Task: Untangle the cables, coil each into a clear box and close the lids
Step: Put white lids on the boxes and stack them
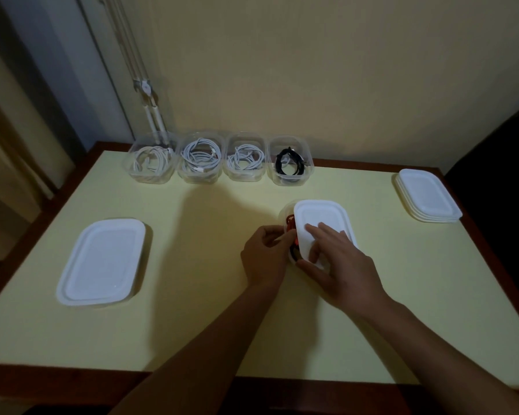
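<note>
Centre-right on the tabletop (pixel 207 295): clear box (pixel 283 214) with a red cable (pixel 289 223) inside, plus something black at its near end. White lid (pixel 321 217) on top but offset to the right and not seated, leaving the box's left side uncovered.

Right hand (pixel 339 262) holding that lid, fingers spread across the top and thumb hooked at the near-left edge. Left hand (pixel 267 259) clamped on the box's left rim with fingers curled. Fingertips touching the red cable or just beside it: cannot tell.

Along the back edge, a row of four open clear boxes, side by side or touching:
- First box (pixel 152 163), second box (pixel 200 160) and third box (pixel 246 158), from the left: a coiled white cable in each.
- Fourth box (pixel 291 175): a coiled black cable (pixel 288 163).

Far right, near the tabletop edge: stack of white lids (pixel 427 196). Left side, well apart from the hands: single large white lid (pixel 102 262) lying flat. Box under it or not: cannot tell.

Behind the first box, against the wall: white lamp arm (pixel 149 94).
</note>
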Action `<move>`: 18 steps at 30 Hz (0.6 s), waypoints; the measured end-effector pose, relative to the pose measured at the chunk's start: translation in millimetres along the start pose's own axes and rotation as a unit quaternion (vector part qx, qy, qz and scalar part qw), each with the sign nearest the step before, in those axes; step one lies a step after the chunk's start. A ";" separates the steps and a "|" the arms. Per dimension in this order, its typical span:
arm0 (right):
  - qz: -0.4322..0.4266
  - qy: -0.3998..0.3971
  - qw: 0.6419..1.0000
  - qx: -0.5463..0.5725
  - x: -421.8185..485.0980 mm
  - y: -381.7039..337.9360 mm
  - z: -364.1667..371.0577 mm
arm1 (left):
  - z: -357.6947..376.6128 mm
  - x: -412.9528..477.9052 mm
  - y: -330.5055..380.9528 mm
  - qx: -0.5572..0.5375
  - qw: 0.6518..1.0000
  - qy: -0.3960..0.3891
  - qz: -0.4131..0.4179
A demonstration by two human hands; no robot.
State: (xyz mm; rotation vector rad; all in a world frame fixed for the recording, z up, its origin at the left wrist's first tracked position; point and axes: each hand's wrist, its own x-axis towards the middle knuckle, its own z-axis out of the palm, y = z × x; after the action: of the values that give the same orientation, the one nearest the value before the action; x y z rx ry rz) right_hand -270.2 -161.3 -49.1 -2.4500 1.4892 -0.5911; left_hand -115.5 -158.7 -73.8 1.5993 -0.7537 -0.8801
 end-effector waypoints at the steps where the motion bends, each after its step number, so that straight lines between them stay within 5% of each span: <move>1: -0.005 0.006 1.000 -0.006 0.6 -1.9 0.9 | -1.0 -1.3 0.2 0.008 1.000 -0.002 0.003; 8: -0.016 -0.059 0.998 -0.030 12.1 -16.3 9.7 | -4.9 -1.8 -1.5 0.045 0.999 -0.003 0.008; 18: 0.026 -0.043 0.992 -0.120 38.0 -9.4 2.6 | -11.6 -3.7 -3.1 0.017 0.997 -0.059 0.038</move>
State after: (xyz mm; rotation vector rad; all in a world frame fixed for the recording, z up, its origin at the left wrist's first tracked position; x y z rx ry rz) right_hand -246.0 -190.6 -39.3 -2.5639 1.6698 -0.3087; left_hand -107.4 -149.1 -74.9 1.5491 -0.9110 -0.9166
